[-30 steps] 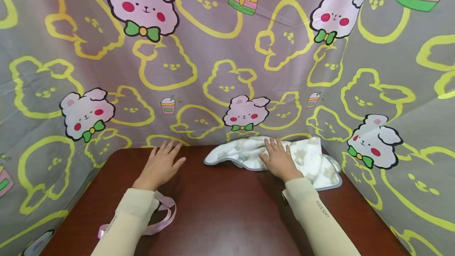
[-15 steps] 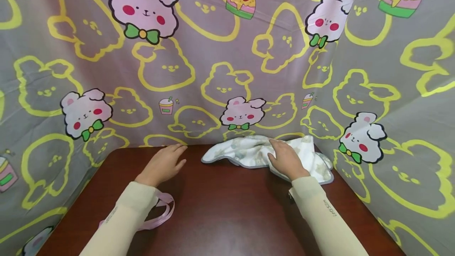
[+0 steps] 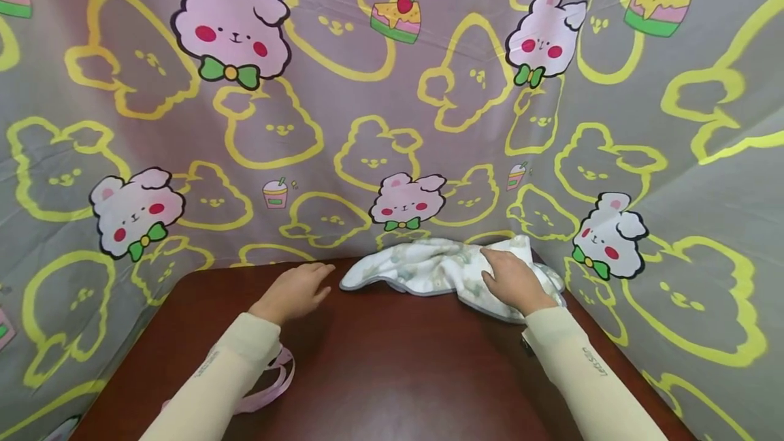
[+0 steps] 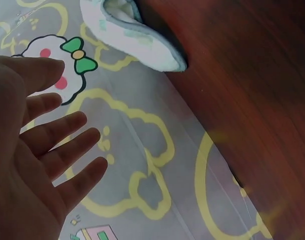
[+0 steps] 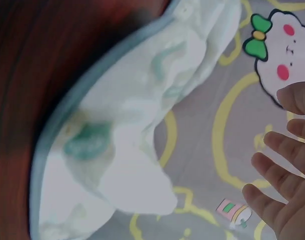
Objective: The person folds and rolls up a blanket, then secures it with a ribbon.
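A white towel [image 3: 422, 265] with a pale leaf-like pattern and grey edging lies crumpled along the back right of the table. My right hand [image 3: 517, 282] overlaps the towel's right part in the head view. In the right wrist view its fingers [image 5: 280, 170] are spread and slightly bent, with nothing between them. My left hand [image 3: 295, 292] hovers near the table's back edge, left of the towel. The left wrist view shows that hand's fingers [image 4: 67, 145] apart and holding nothing, with the towel's grey-edged corner [image 4: 142, 45] some way off.
A loop of pink ribbon [image 3: 269, 393] lies on the dark red-brown table [image 3: 392, 366], partly under the left forearm. A grey cloth curtain [image 3: 331, 114] printed with rabbits and yellow outlines encloses the table at the back and sides.
The head view has shifted slightly. My right hand has moved rightward over the towel, and my left hand a little to the right; both have turned thumb-up. The towel lies much as before.
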### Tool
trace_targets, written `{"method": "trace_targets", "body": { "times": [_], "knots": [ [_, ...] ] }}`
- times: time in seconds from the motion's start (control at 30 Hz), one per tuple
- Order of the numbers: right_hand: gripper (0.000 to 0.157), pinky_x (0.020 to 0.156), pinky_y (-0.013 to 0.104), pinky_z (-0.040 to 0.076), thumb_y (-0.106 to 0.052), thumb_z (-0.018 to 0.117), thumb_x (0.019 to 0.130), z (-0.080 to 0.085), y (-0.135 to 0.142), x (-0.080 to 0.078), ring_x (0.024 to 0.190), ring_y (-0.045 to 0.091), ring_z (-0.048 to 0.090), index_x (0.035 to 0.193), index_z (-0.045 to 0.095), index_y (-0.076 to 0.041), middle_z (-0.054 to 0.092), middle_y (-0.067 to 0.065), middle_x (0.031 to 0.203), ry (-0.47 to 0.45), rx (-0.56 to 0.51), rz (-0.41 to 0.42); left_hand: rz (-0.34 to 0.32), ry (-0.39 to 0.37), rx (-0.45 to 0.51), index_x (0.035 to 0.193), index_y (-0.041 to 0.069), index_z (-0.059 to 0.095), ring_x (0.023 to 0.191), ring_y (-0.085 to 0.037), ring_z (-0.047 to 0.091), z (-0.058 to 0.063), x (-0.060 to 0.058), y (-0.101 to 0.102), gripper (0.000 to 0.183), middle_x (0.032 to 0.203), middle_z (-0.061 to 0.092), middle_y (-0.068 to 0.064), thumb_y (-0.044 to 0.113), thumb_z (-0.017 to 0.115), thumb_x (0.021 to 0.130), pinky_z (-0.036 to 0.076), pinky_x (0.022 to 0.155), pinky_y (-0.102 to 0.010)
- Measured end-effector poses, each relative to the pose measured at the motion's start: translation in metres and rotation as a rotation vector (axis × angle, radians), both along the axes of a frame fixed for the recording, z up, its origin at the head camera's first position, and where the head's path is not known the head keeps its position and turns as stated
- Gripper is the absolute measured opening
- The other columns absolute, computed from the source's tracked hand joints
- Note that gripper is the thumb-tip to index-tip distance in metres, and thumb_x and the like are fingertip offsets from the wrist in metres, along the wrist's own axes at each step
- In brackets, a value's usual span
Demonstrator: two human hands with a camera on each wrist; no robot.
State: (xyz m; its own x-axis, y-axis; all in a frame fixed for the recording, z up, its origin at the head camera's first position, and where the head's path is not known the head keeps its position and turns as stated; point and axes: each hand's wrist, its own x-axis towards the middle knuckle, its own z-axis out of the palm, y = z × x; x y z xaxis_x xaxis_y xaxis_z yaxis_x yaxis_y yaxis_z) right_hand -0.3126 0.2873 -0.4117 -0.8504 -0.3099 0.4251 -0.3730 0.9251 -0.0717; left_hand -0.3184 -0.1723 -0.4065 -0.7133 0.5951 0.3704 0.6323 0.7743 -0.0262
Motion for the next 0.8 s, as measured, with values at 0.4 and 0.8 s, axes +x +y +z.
{"method": "trace_targets", "body": {
  "times": [0.4,0.8],
  "knots": [
    [0.047,0.096,0.054,0.041,-0.012,0.066,0.088,-0.008,0.047,0.008,0.115,0.041,0.054,0.129,0.054,0.006,0.058,0.023,0.127,0.002,0.031,-0.031,-0.047,0.003,-0.011,0.121,0.004,0.064,0.1,-0.027,0.064,-0.005,-0.014,0.016,0.036,0.112,0.066,-0.01,0.019,0.069,0.089,0.051,0.083,-0.044],
    [0.041,0.091,0.055,0.043,-0.013,0.065,0.088,-0.019,0.081,0.009,0.108,0.042,0.056,0.123,0.057,0.007,0.057,0.023,0.118,-0.06,0.011,-0.102,-0.059,-0.045,-0.045,0.116,0.005,0.065,0.093,-0.022,0.064,-0.025,-0.03,0.028,0.034,0.105,0.066,-0.006,0.018,0.071,0.086,0.052,0.078,-0.041]
  ]
}}
